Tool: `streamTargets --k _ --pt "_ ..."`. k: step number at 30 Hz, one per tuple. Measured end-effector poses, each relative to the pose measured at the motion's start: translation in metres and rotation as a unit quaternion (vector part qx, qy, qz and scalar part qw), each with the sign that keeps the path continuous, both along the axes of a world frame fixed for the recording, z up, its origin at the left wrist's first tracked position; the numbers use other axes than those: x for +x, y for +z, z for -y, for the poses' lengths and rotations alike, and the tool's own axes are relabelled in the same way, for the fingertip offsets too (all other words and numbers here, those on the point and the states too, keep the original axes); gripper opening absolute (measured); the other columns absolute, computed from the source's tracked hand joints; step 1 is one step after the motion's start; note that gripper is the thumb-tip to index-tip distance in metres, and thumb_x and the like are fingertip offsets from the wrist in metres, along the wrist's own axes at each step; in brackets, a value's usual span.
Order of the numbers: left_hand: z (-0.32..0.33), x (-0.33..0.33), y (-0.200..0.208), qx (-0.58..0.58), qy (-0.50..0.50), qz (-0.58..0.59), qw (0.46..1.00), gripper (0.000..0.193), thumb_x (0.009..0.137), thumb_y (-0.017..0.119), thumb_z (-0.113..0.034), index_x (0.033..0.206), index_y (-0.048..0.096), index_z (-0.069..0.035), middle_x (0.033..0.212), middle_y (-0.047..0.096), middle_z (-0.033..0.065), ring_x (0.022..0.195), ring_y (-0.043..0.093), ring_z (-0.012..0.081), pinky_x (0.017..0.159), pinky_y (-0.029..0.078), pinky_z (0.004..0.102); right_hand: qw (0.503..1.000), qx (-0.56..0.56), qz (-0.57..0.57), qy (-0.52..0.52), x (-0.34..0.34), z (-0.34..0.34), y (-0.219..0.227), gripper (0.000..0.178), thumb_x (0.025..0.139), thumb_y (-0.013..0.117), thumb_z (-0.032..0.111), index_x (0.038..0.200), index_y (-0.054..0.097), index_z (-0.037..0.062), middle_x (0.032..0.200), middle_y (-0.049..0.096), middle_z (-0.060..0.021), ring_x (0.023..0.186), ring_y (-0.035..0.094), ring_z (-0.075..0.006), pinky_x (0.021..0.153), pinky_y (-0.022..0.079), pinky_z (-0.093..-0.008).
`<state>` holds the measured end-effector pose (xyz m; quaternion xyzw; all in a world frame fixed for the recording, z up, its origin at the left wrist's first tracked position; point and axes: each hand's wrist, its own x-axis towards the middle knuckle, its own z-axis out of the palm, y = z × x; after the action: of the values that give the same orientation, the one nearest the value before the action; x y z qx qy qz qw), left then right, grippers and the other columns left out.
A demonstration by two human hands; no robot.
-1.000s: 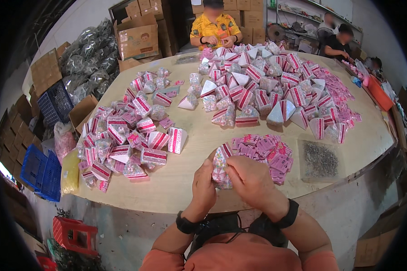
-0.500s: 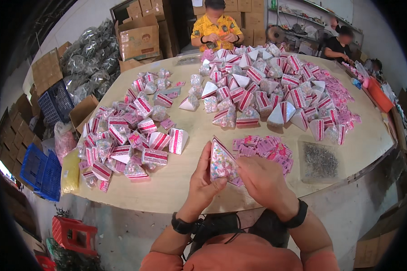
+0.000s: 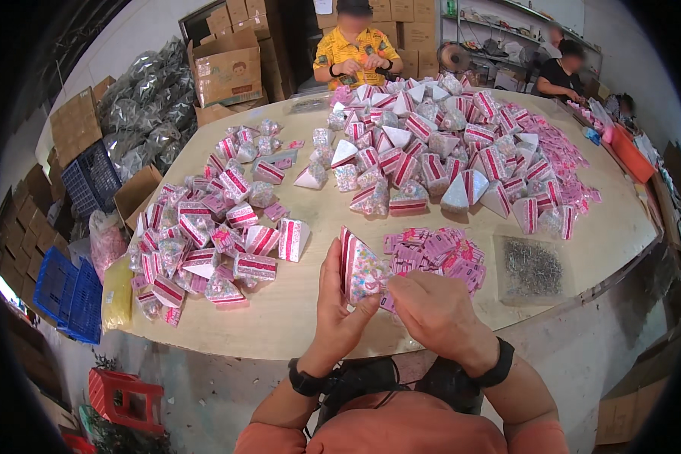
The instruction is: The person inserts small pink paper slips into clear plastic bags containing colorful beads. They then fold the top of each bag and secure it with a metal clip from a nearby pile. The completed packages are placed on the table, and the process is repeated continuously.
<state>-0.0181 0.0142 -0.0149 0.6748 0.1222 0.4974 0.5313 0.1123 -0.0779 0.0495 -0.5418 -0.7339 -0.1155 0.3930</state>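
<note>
My left hand (image 3: 334,306) is wrapped around a toy cake slice (image 3: 361,265) covered in coloured sprinkles with a pink-red band, its pointed end up. Closed in a pinch, my right hand (image 3: 435,310) is against the slice's right-hand corner. Whatever lies between those right fingers is hidden. Just beyond the right hand lies a pile of small pink cards (image 3: 450,257). To its right is a clear shallow tray (image 3: 533,300) of small metal pieces.
A heap of wrapped cake slices (image 3: 197,261) lies at left, a larger heap (image 3: 431,163) at the far right. A yellow bag (image 3: 118,295) is at the table's left edge, near blue crates (image 3: 68,291). A person in yellow (image 3: 356,59) works opposite; another sits far right.
The held slice has turned a little, showing more of its banded left side. My right hand has shifted slightly left and down, still at the slice's corner. The whole view has shifted slightly.
</note>
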Motion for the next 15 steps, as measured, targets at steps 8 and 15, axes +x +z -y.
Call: streamTargets --k 8,15 --pt "0.0031 0.0013 0.0073 0.058 0.054 -0.051 0.996 0.078 0.078 0.063 -0.014 0.136 0.015 0.004 0.129 0.030 0.0187 0.119 0.035 0.0263 0.097 0.032 0.0336 1.000 -0.009 0.003 -0.007 0.0011 0.0018 0.0001 0.010 0.071 0.055 0.005 0.078 0.048 0.0050 0.062 0.049 -0.0083 0.056 0.054 -0.0258 0.044 0.041 -0.0364" --pt "0.0041 0.0028 0.0074 0.073 0.071 -0.064 0.993 0.077 0.078 0.064 -0.016 0.135 0.017 0.005 0.128 0.032 0.0191 0.118 0.035 0.0269 0.096 0.032 0.0337 1.000 -0.010 0.010 -0.014 0.0036 0.0000 -0.0013 0.010 0.071 0.056 0.006 0.077 0.048 0.0046 0.062 0.049 -0.0085 0.056 0.054 -0.0255 0.044 0.041 -0.0362"
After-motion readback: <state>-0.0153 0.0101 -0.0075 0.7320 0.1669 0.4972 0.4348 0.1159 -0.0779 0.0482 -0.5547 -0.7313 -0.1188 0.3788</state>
